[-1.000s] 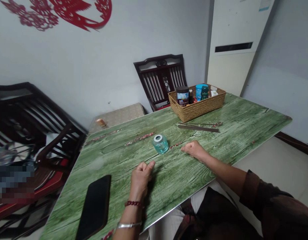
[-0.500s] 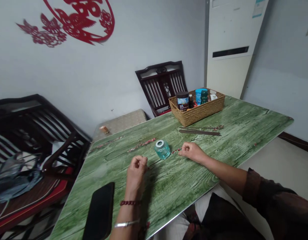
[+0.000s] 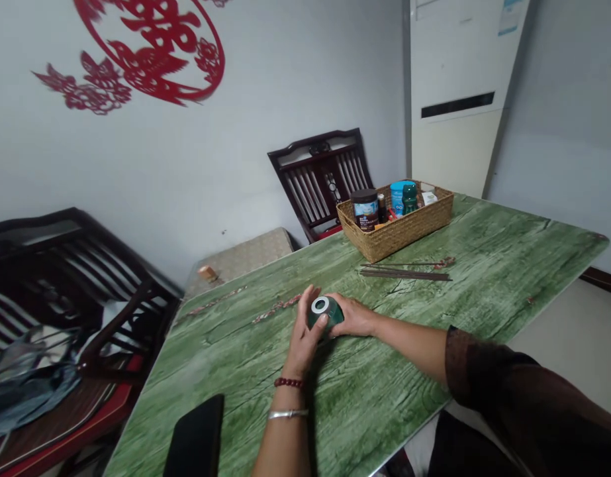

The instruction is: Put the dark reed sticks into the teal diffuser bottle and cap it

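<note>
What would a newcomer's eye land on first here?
First, the small teal glass bottle, cupped between the left hand and right hand at centre. Then the red paper-cut high on the left, and the woven straw basket of jars at the far side of the green wood-grain table.

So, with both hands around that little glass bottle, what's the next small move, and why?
Probably keep the left hand on the bottle and free the right hand towards the thin sticks lying near the basket. Both hands cup the bottle, upright on the table with its silver-rimmed mouth facing up; the sticks lie on the right hand's side.
</note>
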`<act>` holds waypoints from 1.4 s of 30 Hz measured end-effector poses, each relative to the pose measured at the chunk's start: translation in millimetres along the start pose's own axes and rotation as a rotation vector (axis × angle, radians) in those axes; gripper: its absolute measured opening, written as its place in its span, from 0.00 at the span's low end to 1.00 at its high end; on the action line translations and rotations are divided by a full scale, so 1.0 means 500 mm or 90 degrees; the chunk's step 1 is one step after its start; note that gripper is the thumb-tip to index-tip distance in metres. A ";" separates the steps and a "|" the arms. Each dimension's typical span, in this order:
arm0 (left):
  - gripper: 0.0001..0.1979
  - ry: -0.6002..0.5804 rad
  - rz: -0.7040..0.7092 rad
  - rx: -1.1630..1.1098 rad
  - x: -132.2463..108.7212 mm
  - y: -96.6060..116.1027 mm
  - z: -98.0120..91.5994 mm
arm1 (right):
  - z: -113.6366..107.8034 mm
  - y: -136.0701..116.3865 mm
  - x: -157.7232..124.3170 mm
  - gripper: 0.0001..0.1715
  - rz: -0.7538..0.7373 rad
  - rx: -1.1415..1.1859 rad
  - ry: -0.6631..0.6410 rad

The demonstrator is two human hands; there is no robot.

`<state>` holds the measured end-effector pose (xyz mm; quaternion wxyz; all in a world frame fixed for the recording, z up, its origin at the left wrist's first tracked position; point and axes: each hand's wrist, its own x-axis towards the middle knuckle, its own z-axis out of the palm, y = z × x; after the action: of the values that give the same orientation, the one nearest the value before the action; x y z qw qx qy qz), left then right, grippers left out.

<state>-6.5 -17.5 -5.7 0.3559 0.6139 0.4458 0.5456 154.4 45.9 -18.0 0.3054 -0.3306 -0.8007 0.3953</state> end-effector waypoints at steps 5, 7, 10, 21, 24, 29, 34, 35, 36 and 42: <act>0.30 -0.008 -0.005 0.043 0.004 0.003 -0.010 | -0.003 0.000 0.001 0.45 0.007 -0.052 -0.007; 0.30 0.001 -0.004 0.053 0.005 0.002 -0.010 | -0.002 0.000 0.003 0.45 0.008 -0.055 -0.007; 0.30 0.027 -0.012 0.046 0.009 -0.002 -0.009 | 0.002 0.003 0.004 0.46 0.007 -0.052 -0.004; 0.31 0.169 -0.005 -0.031 0.006 -0.004 -0.017 | 0.008 0.017 0.007 0.48 -0.008 -0.020 0.009; 0.35 0.127 -0.030 -0.087 0.000 0.005 -0.008 | 0.006 0.013 0.006 0.48 -0.002 -0.024 0.007; 0.32 0.136 -0.021 -0.096 0.004 0.009 -0.009 | 0.005 0.012 0.005 0.48 -0.005 -0.023 0.008; 0.27 0.235 -0.030 -0.088 0.008 0.003 -0.017 | 0.008 0.018 0.006 0.50 0.002 -0.028 0.003; 0.29 0.219 -0.028 -0.096 0.007 0.003 -0.015 | 0.007 0.018 0.006 0.50 0.005 -0.030 0.001; 0.31 0.193 -0.026 -0.107 0.006 0.003 -0.012 | 0.007 0.017 0.006 0.50 0.008 -0.031 -0.002; 0.34 0.138 -0.011 -0.116 0.005 0.012 -0.003 | 0.007 0.014 0.005 0.50 -0.003 -0.014 0.005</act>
<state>-7.2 -17.0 0.8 0.3645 0.5127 0.4360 0.6436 152.3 49.9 -24.9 0.3058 -0.3338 -0.8047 0.3841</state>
